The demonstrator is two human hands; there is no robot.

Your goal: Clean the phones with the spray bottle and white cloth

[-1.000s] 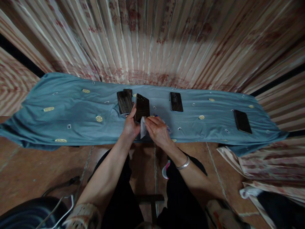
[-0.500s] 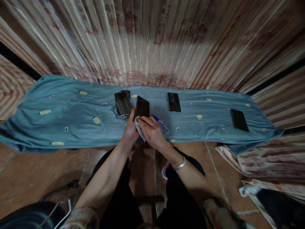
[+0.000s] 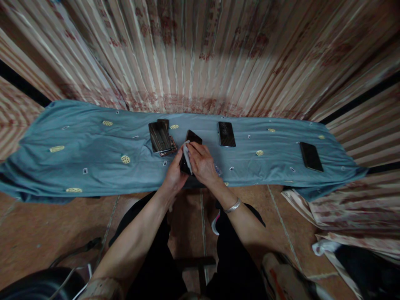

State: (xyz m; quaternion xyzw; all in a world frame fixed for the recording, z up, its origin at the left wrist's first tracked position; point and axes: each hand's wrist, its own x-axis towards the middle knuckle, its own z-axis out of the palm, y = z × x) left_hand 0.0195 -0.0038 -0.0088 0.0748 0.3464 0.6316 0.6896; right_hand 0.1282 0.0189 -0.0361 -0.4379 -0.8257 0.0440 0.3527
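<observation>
My left hand (image 3: 175,174) grips a dark smartphone (image 3: 193,136) by its left side, above the near edge of the cloth. My right hand (image 3: 202,164) is closed on a whitish wipe (image 3: 186,156) and presses it against the phone's face. Both hands cover much of the phone. Just left of them lies a small pile of phones, with a dark glossy phone (image 3: 159,136) on top and a pinkish phone with camera lenses (image 3: 171,146) partly under it. A blue-and-white packet (image 3: 218,169) shows partly behind my right hand.
Blue-green cloth (image 3: 103,154) covers the long table. One dark phone (image 3: 226,134) lies right of centre, another phone (image 3: 311,156) near the right end. A pleated curtain (image 3: 193,58) hangs behind. A black round object with white cables (image 3: 46,283) sits at lower left.
My right hand has moved the wipe upward along the phone. The phone has tilted and sits a little closer to me, and more of the packet is covered.
</observation>
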